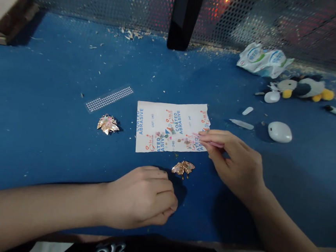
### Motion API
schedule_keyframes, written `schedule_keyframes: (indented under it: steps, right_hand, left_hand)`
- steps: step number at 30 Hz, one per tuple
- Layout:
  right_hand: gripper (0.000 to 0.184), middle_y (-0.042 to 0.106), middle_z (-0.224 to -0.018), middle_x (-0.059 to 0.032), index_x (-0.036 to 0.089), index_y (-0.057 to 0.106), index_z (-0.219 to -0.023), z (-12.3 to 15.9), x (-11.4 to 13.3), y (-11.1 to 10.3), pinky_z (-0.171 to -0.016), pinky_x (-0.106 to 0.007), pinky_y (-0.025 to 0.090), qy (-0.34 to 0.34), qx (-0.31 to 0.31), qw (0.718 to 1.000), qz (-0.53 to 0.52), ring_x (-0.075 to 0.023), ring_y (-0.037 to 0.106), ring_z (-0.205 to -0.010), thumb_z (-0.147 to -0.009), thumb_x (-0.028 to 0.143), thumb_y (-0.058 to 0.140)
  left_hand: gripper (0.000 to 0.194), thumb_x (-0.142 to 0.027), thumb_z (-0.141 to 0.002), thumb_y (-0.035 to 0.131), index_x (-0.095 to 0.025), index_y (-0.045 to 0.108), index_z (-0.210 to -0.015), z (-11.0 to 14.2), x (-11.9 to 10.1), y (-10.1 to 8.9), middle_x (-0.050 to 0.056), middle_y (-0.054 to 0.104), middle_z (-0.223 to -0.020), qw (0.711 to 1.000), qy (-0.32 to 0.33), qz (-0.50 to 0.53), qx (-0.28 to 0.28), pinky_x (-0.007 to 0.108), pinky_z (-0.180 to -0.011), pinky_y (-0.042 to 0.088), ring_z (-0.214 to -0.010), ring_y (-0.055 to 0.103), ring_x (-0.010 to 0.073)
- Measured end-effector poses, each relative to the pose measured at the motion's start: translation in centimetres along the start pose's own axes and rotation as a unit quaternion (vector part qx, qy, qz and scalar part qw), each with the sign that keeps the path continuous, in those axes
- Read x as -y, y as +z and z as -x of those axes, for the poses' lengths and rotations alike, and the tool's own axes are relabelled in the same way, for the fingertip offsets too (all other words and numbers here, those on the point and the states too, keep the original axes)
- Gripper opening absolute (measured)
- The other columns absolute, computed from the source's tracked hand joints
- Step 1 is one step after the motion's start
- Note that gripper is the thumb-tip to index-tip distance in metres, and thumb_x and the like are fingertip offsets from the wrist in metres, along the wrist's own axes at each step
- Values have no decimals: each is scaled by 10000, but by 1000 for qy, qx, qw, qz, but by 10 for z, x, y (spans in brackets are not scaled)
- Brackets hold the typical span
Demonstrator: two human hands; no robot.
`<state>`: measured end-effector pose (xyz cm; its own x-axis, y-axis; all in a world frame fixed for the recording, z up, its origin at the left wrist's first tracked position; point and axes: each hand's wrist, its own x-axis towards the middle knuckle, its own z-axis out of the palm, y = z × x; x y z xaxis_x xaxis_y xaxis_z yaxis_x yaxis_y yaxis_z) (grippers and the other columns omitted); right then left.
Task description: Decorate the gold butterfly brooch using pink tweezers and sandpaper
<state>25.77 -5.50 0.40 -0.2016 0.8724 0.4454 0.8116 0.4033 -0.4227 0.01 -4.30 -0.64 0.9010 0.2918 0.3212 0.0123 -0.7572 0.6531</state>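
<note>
One pink tool (217,144) pinched in my right hand (238,161), over sandpaper (161,111), my left hand (145,198) fisted, inside hidden, near a gold moth pin (183,168)

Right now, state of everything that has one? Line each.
Left hand: loosely closed
Right hand: pinching pink tool
Pink tool: held, tip over abrasive paper
Abrasive paper: flat, print up, right edge ragged
Chips: scattered on the paper
Gem strip: lying flat
Nearer gold ornament: set down, unheld
Farther gold ornament: set down, unheld
Packet: crumpled
Plush toy: lying down
</note>
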Motion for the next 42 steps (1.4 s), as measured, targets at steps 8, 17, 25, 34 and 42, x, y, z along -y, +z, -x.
schedule_keyframes:
  steps: [8, 17, 25, 34, 42]
  right_hand:
    - [197, 806, -993, -28, 247, 711, -1022, -2, 4, 1, -860, -316, 627, -23, -25, 999, 16, -187, 773, -950, -922, 79, 687]
    - [229, 805, -1024, -20, 263, 692, -1103, 1, -3, 1, -728, -309, 628, -54, -18, 996, 68, -197, 781, -934, -929, 114, 692]
    - [190, 807, -1033, -24, 248, 694, -1113, 3, -6, 1, -643, -287, 600, -54, -5, 995, 86, -195, 786, -909, -948, 156, 677]
    - [178, 810, -959, -31, 241, 721, -1039, -3, 0, 0, -755, -338, 609, -27, -44, 998, 30, -202, 766, -880, -902, 127, 715]
    - [126, 806, -880, -15, 257, 753, -985, -6, -1, -1, -755, -404, 595, -16, -16, 999, 30, -243, 700, -909, -893, 174, 735]
  left_hand:
    - [201, -156, -995, 478, -152, 678, -981, -1, -4, -3, 42, 702, -833, 999, 12, -45, 10, 343, -702, 506, -749, 604, 181]
    - [372, -245, -941, 567, -32, 646, -1235, -4, -4, -7, 194, 727, -1246, 908, -70, -401, -100, 426, -838, 597, -1055, 709, 316]
    - [319, -322, -957, 527, -52, 656, -1067, -6, 5, -5, 286, 678, -1315, 911, -110, -390, -80, 474, -862, 627, -1157, 708, 395]
    - [240, -267, -959, 534, -69, 612, -1070, -5, 8, -6, 285, 582, -1448, 934, -102, -339, -55, 501, -1053, 565, -1345, 593, 397]
    - [191, -244, -969, 536, -78, 610, -1028, -5, 9, -6, 251, 641, -1370, 944, -85, -315, -49, 483, -1033, 577, -1294, 626, 372]
